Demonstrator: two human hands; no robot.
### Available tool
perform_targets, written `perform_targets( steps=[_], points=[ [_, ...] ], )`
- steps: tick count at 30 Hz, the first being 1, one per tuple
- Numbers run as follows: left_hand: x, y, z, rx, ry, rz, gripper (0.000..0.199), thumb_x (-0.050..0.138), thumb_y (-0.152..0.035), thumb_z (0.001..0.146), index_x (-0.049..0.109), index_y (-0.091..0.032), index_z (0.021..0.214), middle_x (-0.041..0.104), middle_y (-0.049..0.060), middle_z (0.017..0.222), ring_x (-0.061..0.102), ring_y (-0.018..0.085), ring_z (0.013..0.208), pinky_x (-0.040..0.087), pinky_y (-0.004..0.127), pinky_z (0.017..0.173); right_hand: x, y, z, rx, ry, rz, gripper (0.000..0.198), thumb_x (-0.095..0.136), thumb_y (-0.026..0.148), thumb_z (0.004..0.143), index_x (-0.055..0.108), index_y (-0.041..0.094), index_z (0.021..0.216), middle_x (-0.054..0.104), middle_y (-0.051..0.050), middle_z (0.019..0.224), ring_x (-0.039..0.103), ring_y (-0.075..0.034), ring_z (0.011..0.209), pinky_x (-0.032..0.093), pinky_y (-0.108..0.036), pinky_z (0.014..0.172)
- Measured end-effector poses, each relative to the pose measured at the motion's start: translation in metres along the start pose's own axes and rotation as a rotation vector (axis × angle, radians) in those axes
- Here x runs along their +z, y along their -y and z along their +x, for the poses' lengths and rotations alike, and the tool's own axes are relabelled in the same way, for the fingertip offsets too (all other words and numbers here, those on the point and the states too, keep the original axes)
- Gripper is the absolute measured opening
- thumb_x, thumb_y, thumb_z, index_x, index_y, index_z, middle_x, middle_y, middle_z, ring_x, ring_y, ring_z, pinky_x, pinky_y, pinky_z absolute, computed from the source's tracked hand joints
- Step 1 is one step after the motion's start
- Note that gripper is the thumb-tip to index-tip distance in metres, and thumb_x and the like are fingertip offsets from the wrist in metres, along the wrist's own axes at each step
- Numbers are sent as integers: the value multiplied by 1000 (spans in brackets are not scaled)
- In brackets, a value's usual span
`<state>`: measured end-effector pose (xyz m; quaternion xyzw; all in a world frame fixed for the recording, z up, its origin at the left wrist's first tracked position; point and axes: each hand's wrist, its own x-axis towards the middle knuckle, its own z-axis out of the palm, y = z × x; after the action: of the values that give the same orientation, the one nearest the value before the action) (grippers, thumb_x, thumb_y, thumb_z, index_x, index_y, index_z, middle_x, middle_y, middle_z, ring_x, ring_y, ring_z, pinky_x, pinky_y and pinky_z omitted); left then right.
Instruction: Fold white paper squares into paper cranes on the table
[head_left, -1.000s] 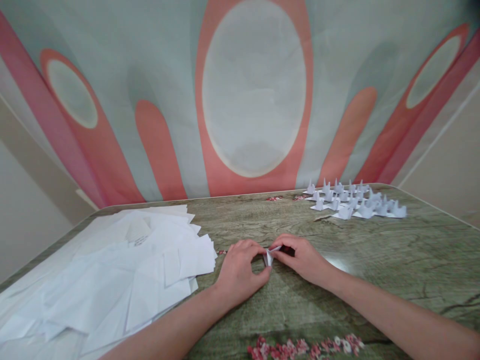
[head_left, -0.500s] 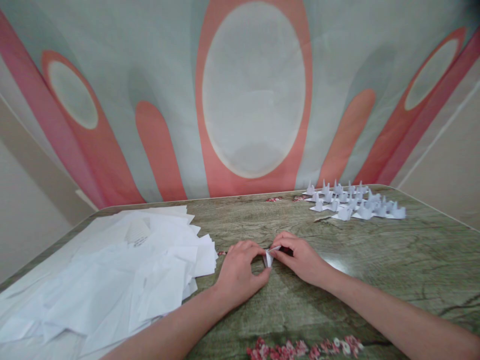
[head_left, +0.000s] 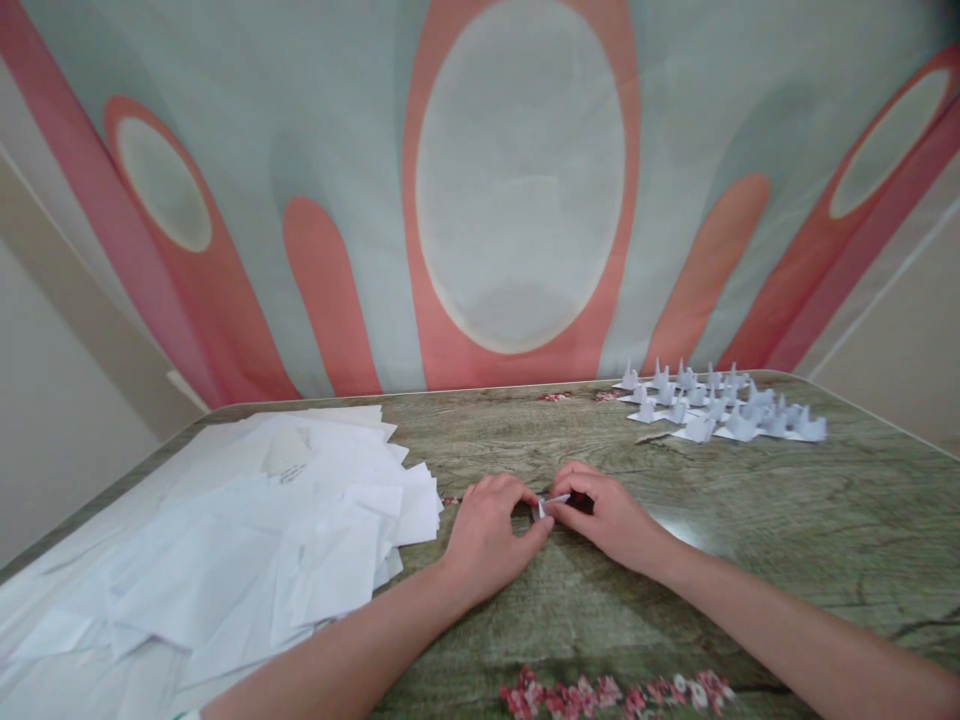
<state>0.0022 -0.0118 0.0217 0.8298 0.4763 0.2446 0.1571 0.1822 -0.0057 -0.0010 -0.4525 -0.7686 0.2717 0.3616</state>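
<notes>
Between my two hands, low over the middle of the table, is a small folded piece of white paper. My left hand pinches its left side with thumb and fingers. From the right, my right hand grips the other side between thumb and forefinger, with a pointed white tip showing. Most of the folded paper is covered by my fingers, so its full shape is hidden.
A wide, loose pile of white paper sheets covers the table's left side. Several folded paper cranes stand in rows at the back right. The wood-patterned table meets a patterned wall hanging; pink flower prints lie near the front.
My left thumb has come up closer to the fingers, covering more of the folded paper. The whole view has shifted slightly, so things sit a little further right.
</notes>
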Motion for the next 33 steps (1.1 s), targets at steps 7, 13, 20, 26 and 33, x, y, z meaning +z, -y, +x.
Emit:
perform_targets(
  steps=[7, 13, 20, 26, 33],
  points=[
    [3, 4, -1, 22, -9, -3, 11, 60, -27, 73, 61, -21, 82, 61, 1, 82, 54, 19, 84, 40, 31, 76, -7, 1, 1, -25, 100, 46, 14, 56, 28, 82, 65, 19, 77, 58, -3, 80, 55, -15, 77, 43, -28, 70],
    [3, 3, -2, 65, 15, 60, 11, 57, -25, 75, 61, -22, 85, 60, 2, 86, 54, 20, 86, 41, 31, 76, -13, -4, 4, -61, 168, 64, 14, 53, 27, 84, 64, 19, 79, 59, -3, 83, 55, -15, 78, 43, -28, 73],
    [2, 3, -2, 90, 35, 73, 13, 52, -25, 79, 61, -23, 88, 60, 3, 87, 54, 19, 85, 40, 30, 76, -12, -3, 4, -26, 126, 12, 11, 55, 25, 82, 63, 19, 87, 58, -2, 80, 54, -14, 72, 42, -25, 64],
    [2, 2, -1, 82, 30, 48, 14, 54, -31, 79, 62, -23, 88, 61, 2, 85, 54, 19, 84, 41, 30, 75, -12, -1, 4, -68, 144, 35, 14, 54, 25, 83, 65, 21, 90, 59, -3, 83, 55, -15, 79, 43, -27, 70],
    [4, 3, 2, 56, 7, 48, 12, 53, -28, 80, 62, -22, 82, 61, 2, 79, 55, 18, 80, 41, 28, 72, -11, 0, 3, -77, 132, -5, 11, 56, 22, 82, 65, 20, 88, 58, -3, 80, 54, -15, 78, 42, -27, 71]
  ],
)
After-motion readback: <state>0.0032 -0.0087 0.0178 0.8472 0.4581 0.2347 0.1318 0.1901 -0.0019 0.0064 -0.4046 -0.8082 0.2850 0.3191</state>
